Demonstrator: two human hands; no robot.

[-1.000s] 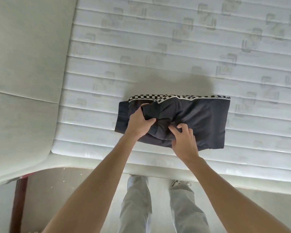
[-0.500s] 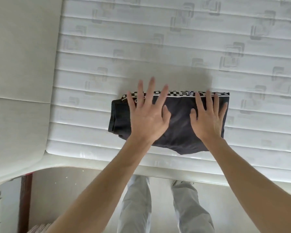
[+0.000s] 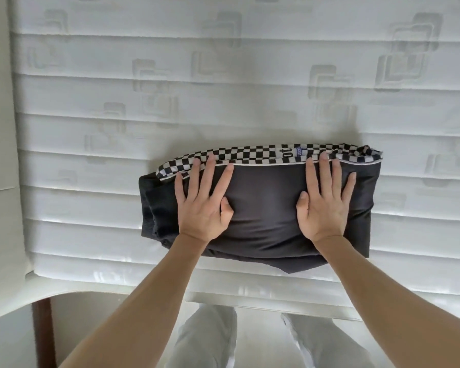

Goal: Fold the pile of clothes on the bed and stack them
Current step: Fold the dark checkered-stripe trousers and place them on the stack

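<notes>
Folded dark garment (image 3: 266, 208) is sitting on the bed's white quilted mattress (image 3: 223, 75), pretty close to the near edge, laid out as a wide bundle running left to right. There's a black-and-white checkered band (image 3: 250, 153) along its far edge with a thin white piping line under it, and a small blue tag plus some white letters on a black patch around the middle of that band. The left end looks bunched up with ribbed fabric, and a corner of cloth pokes out at the near edge.

From the head view, both hands are flat on top of it. Left hand (image 3: 205, 205) presses the left half, fingers straight and spread, tips reaching up onto the checkered band. Right hand (image 3: 324, 205) does the same on the right half, fingertips touching the band too. Neither grip is curled around anything, just open palms pushing down.

Below the mattress edge you can see the person's light grey trousers (image 3: 207, 341) and a dark wooden post (image 3: 44, 333) at lower left.
</notes>
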